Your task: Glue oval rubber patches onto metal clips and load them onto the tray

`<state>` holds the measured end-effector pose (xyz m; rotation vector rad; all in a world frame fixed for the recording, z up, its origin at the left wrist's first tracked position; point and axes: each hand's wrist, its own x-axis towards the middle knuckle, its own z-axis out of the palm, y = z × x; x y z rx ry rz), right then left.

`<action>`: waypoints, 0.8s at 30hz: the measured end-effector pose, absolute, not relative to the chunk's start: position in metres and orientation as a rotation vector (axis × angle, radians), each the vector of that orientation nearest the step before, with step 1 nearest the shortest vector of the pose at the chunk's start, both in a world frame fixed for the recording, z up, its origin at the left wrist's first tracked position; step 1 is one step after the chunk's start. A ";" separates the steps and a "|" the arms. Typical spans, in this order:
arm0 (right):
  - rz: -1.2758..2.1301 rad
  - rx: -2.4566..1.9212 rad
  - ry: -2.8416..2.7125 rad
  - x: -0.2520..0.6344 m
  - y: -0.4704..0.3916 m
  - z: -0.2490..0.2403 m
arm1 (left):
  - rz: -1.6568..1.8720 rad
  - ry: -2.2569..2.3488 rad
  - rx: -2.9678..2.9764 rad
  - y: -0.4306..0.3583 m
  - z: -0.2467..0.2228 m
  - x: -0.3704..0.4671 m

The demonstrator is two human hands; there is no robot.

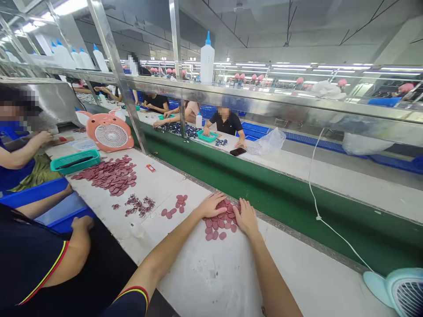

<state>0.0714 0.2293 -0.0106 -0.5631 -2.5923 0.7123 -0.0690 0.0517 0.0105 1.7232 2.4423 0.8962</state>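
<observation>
Both my hands rest at the far edge of a pile of flat dark-red oval pieces (pixel 218 223) on the white table. My left hand (pixel 212 205) lies at the pile's upper left, palm down, its fingers spread over some pieces. At the pile's right edge is my right hand (pixel 246 216), fingers apart and pointing away from me, touching the outermost pieces. Neither hand grips anything. A smaller loose group of the same ovals (pixel 180 201) lies to the left of my left hand.
Farther left are small dark-red parts (pixel 140 205), a large oval pile (pixel 114 175), a green basket (pixel 76 162) and a pink fan (pixel 110 132). A green conveyor belt (pixel 211 165) runs behind the table. A pale-blue fan (pixel 399 288) stands lower right. A person sits at left.
</observation>
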 end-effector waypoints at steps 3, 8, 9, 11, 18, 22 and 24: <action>0.725 -0.362 -2.671 0.057 0.228 -0.010 | 0.920 2.355 1.826 0.061 0.010 -0.063; 0.782 -0.170 -2.715 0.060 0.225 -0.015 | 0.997 2.261 1.920 0.066 0.009 -0.044; 0.792 -0.159 -2.715 0.062 0.224 -0.016 | 1.012 2.257 1.919 0.065 0.009 -0.040; 0.814 -0.152 -2.709 0.069 0.222 -0.018 | 1.035 2.258 1.909 0.063 0.009 -0.033; 0.906 -0.168 -2.606 0.101 0.202 -0.014 | 1.053 2.320 1.843 0.051 0.003 0.005; 0.974 -0.198 -2.536 0.122 0.184 -0.004 | 1.072 2.373 1.766 0.045 0.000 0.032; 1.009 -0.227 -2.496 0.133 0.176 0.009 | 1.092 2.394 1.722 0.041 0.003 0.042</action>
